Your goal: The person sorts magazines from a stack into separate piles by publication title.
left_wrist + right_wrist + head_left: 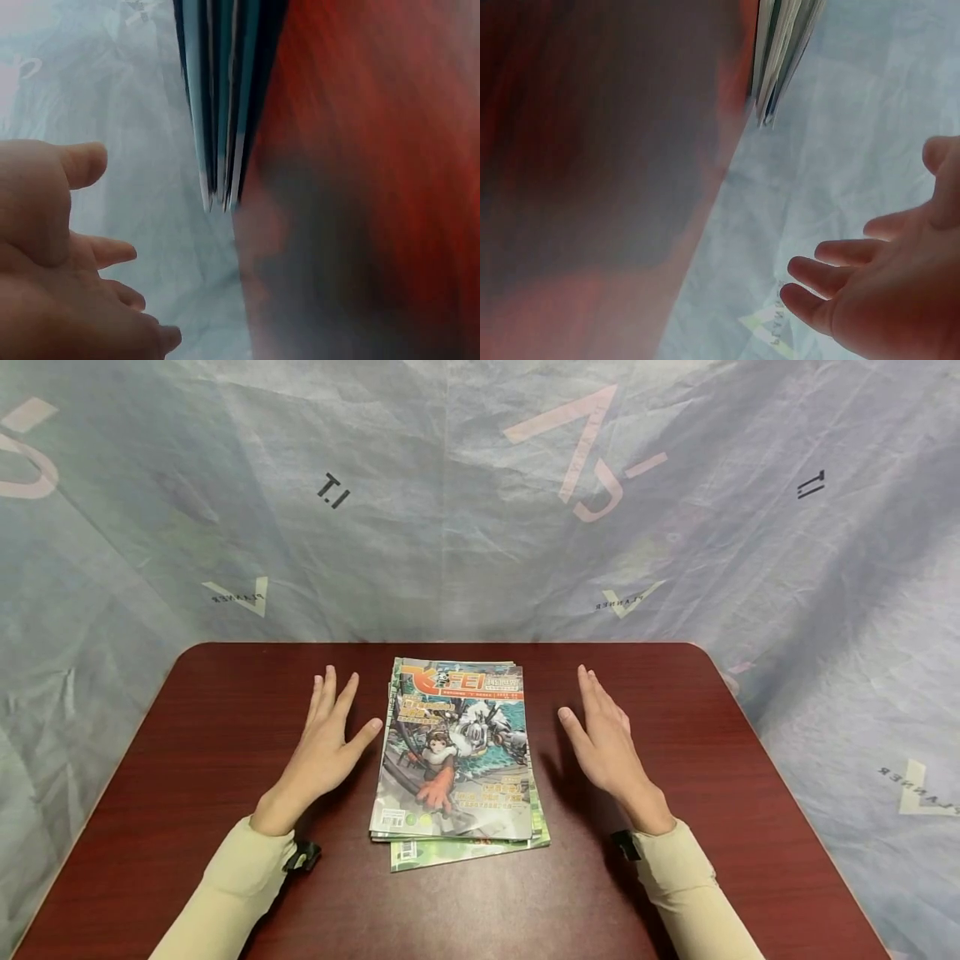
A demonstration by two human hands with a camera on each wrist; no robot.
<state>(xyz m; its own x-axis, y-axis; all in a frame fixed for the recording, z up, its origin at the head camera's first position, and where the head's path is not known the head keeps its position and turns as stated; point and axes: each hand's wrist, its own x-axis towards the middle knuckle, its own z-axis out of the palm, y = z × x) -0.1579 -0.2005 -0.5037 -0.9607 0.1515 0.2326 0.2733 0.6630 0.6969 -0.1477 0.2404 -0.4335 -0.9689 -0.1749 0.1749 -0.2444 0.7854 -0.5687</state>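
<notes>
A stack of several magazines [453, 752] lies on the table between the two hands. The top cover shows a dark-haired cartoon figure in red with a white creature behind. A greener magazine [468, 853] sticks out askew at the stack's near edge. On the left, my left hand [322, 747] is held with fingers straight and spread, thumb pointing at the stack's side. My right hand [603, 743] is apart from the stack on its right, fingers straight, palm turned inward. Both wrist views show the magazines' edges [221, 112] near each empty palm.
The dark red wooden table [225, 735] has rounded far corners. Grey printed fabric [450, 510] hangs close behind it and along both sides. Each wrist wears a black strap [303, 856] over a pale sleeve [232, 893].
</notes>
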